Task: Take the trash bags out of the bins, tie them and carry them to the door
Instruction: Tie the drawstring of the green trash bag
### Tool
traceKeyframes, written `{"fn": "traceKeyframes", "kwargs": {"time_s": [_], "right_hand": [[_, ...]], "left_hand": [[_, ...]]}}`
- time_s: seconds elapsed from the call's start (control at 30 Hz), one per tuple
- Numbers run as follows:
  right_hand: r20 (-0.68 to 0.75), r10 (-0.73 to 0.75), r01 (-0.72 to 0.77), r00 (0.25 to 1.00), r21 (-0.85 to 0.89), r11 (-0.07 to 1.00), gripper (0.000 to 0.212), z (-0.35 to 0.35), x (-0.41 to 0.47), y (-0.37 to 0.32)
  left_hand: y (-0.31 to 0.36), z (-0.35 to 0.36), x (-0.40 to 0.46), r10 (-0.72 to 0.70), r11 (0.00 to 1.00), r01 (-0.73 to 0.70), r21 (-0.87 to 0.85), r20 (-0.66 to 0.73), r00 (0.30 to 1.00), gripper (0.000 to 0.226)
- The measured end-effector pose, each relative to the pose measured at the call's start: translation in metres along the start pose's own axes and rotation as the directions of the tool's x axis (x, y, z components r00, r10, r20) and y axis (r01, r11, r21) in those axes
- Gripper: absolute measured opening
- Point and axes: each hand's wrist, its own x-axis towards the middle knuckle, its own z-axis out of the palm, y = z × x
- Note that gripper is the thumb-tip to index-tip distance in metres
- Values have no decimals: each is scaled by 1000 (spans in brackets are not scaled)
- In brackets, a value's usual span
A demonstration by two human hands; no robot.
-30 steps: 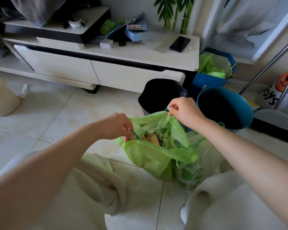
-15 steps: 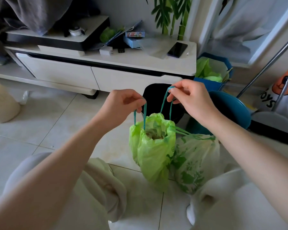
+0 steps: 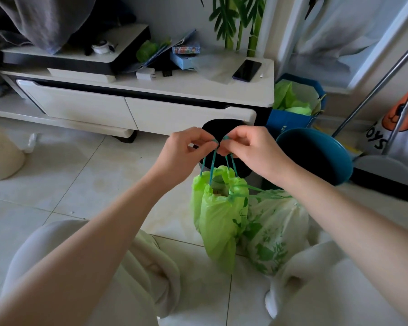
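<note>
The bright green plastic trash bag (image 3: 219, 217) hangs by its thin teal strings (image 3: 212, 164). The left hand (image 3: 186, 151) and right hand (image 3: 252, 149) pinch them tight, fingertips nearly touching.

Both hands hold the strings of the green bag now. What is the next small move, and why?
Probably cross the drawstrings and knot them: left hand and right hand pinch the loops together above the green bag, whose mouth is gathered but untied.
</note>
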Motion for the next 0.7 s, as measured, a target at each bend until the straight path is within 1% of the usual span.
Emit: {"fn": "traceKeyframes", "kwargs": {"time_s": [0.07,0.2,0.3,0.37,0.43,0.5,0.53,0.57,0.6,0.67,0.7], "right_hand": [[14,-4,4,1000,1,1000,9,1,0,2],[47,7,-3,999,-65,998,14,0,2,5],[57,15,-12,998,-51,999,15,1,1,4],[50,14,-10,999,-71,997,12,0,0,4],[27,11,-9,1000,-72,997,10,-2,0,4],[7,16,-16,1000,-32,999,11,-6,1,3],[10,19,-19,1000,0,1000,11,-8,0,1],[21,19,-20,1000,32,999,11,-11,-1,-1],[40,12,-15,999,58,998,11,-13,-2,-3],[83,-19,10,996,109,994,10,-15,-5,-6],[101,-37,23,994,139,990,9,-15,-7,-8]], "left_hand": [[0,3,2,25,999,-24,36,-19,1000,17],[-1,6,6,52,996,-48,71,-55,997,10],[0,10,7,60,996,-58,66,-37,997,9],[-1,11,7,72,995,-70,66,-27,997,11],[-1,9,8,52,998,-50,33,-64,997,14],[-6,5,9,-21,999,17,-36,-102,995,10],[-12,5,9,-68,997,64,-48,-80,995,12],[-17,5,9,-106,994,106,-28,-20,994,20],[-24,7,8,-134,991,132,32,70,988,32],[-32,20,2,-184,975,144,169,249,951,57],[-36,30,-2,-209,966,153,209,275,939,65]]}}
